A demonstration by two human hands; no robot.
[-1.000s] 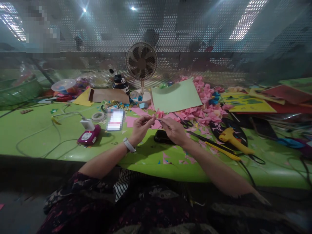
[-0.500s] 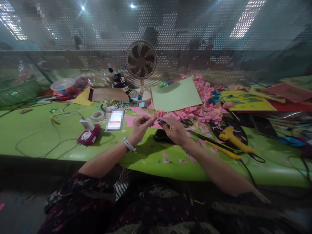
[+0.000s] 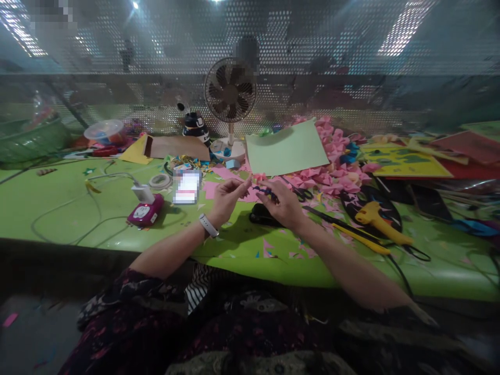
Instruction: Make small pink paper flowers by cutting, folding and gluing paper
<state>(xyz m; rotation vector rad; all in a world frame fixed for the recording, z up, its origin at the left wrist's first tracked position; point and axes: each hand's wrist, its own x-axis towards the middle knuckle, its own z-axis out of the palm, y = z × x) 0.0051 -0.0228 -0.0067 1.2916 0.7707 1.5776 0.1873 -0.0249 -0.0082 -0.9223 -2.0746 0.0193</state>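
Note:
My left hand [image 3: 228, 199], with a white watch band [image 3: 209, 225] at the wrist, is closed with thumb and fingertips together. Whatever it pinches is too small to make out. Just to its right, my right hand [image 3: 284, 204] grips a small dark blue piece [image 3: 267, 191] between thumb and fingers; its kind is unclear. The fingertips of both hands are a short gap apart above the green table [image 3: 187, 232]. Below my right hand lies a black stapler-like object [image 3: 262, 214], partly covered. Black-handled scissors [image 3: 302, 194] and pink paper [image 3: 211, 189] lie behind the hands.
A phone [image 3: 187, 186], tape roll [image 3: 160, 181] and purple power socket [image 3: 145, 212] with cables lie left. A fan [image 3: 230, 91], pale green sheet [image 3: 287, 151] and pink paper flowers [image 3: 344, 156] stand behind. Rightward are a yellow-black cutter [image 3: 351, 233] and yellow glue gun [image 3: 385, 224].
My hands have drawn slightly apart at the fingertips, and the dark blue piece in my right hand shows more. The whole view has shifted a little.

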